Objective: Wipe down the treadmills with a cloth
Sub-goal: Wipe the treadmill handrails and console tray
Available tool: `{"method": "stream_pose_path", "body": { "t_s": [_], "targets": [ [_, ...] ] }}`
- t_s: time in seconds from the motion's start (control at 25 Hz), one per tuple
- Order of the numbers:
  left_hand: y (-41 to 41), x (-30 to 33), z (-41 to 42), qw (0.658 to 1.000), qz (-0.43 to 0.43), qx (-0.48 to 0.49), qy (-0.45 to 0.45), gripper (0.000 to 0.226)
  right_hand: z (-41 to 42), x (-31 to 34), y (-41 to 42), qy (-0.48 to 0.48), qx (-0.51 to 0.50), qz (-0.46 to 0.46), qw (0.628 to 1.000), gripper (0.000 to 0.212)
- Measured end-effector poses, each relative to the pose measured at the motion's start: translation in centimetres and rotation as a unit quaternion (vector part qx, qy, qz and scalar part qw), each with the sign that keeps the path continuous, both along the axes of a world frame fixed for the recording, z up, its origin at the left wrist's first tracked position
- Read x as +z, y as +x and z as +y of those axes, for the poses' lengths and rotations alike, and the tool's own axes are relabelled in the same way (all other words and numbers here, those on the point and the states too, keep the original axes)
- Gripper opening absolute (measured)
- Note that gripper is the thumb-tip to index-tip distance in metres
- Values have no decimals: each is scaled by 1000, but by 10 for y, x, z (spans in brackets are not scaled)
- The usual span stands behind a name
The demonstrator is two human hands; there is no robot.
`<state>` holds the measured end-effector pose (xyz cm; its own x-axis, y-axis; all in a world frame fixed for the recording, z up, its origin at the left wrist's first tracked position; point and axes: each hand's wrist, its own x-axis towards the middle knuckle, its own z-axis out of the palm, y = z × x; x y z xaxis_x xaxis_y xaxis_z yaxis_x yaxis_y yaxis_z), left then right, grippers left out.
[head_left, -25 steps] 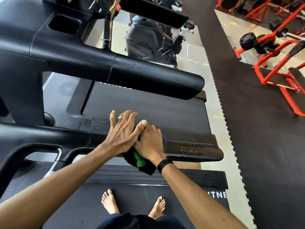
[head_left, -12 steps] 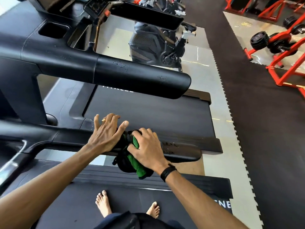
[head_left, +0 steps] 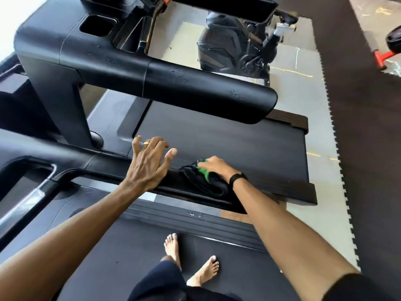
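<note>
I stand barefoot on a black treadmill belt [head_left: 227,276]. Its right handrail [head_left: 104,168] runs across the middle of the view. My left hand [head_left: 149,164] rests flat on that rail, fingers spread, a gold ring on one finger. My right hand [head_left: 217,168] lies over a black and green cloth [head_left: 206,181] on the rail's outer end, its fingers curled over the far side of the cloth. A second treadmill beside me shows its thick handrail [head_left: 201,92] and dark belt [head_left: 227,144].
The neighbouring treadmill's console [head_left: 95,25] with a cup recess is at the upper left. A black exercise machine [head_left: 234,48] stands beyond it. Dark interlocking floor mats [head_left: 358,148] run along the right, with red gym equipment [head_left: 388,51] at the far right edge.
My right hand has slid the cloth outward along the rail, away from my left hand. The two hands, touching a second ago, are now apart. My head has moved closer and lower.
</note>
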<state>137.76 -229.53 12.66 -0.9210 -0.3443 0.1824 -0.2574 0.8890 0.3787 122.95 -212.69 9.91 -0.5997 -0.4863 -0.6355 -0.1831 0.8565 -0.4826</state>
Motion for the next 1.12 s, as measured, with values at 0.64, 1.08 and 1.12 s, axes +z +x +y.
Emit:
{"method": "stream_pose_path", "body": {
  "t_s": [0.64, 1.08, 1.12],
  "targets": [
    [3, -4, 3, 996, -20, -89, 21, 79, 34, 44, 79, 122, -96, 354, 922, 42],
    [-23, -7, 68, 983, -92, -156, -6, 82, 34, 7, -4, 81, -124, 24, 989, 46],
    [-22, -8, 67, 983, -99, -155, -12, 83, 48, 3, -11, 87, -130, 16, 988, 47]
  ]
}}
